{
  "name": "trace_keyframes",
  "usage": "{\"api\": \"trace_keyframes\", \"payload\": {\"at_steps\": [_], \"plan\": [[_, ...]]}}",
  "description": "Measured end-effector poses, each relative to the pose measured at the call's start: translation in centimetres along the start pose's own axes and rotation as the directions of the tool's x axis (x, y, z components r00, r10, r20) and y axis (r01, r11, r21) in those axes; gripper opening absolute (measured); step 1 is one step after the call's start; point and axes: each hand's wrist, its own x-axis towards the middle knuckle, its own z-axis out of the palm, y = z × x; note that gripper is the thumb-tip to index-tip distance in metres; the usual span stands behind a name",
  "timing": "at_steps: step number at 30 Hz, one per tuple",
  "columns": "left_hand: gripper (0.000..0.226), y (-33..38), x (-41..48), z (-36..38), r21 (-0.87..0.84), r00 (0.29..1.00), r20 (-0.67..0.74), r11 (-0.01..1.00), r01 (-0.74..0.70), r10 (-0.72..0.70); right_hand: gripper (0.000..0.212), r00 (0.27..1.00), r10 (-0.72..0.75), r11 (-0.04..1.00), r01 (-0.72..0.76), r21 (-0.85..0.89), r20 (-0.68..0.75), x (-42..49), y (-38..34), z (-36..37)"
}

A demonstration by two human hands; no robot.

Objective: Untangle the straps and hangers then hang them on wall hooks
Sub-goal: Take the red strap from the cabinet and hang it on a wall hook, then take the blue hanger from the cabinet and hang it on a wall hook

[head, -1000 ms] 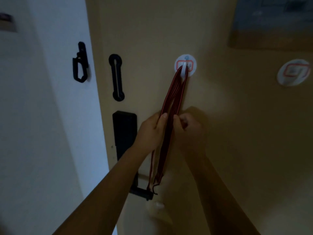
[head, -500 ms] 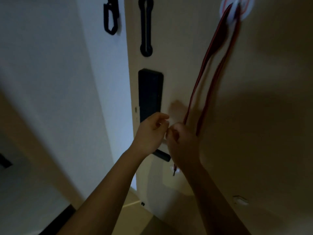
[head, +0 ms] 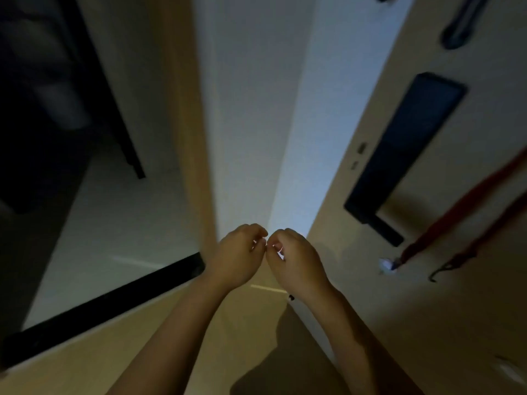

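Note:
The red strap (head: 462,206) hangs in two strands down the beige door at the right edge; its upper end and the hook are out of view, and a small dark clip dangles at its lower end (head: 440,270). My left hand (head: 238,256) and my right hand (head: 293,256) float side by side low in the middle, well left of the strap and apart from it. Both have curled fingers with the tips nearly touching each other, and nothing shows in either hand.
The beige door (head: 427,309) carries a black lock plate with a lever handle (head: 399,155). A dark oblong latch (head: 462,21) sits at the top right. A white wall (head: 256,109) lies ahead, a dark doorway (head: 42,109) at left, and a black floor strip (head: 99,306) below.
My hands let go of the red strap and dropped down and left, away from the door. The view swung down and left, so the hook left the frame.

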Motion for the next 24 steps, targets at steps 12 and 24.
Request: {"api": "trace_keyframes", "payload": {"at_steps": [12,24], "plan": [[0.033,-16.5,-19.2,-11.5,0.2,0.864,-0.285,0.856,0.476,-0.414,0.017,0.865,-0.338,0.938,0.34,0.061,0.371,-3.5,-15.7,16.9],[0.033,-25.4,-34.9,-18.6,0.05,0.541,-0.436,0.581,0.812,-0.719,0.02,0.551,-0.556,0.821,0.482,0.306,0.623,-8.5,-31.0,29.8]]}}
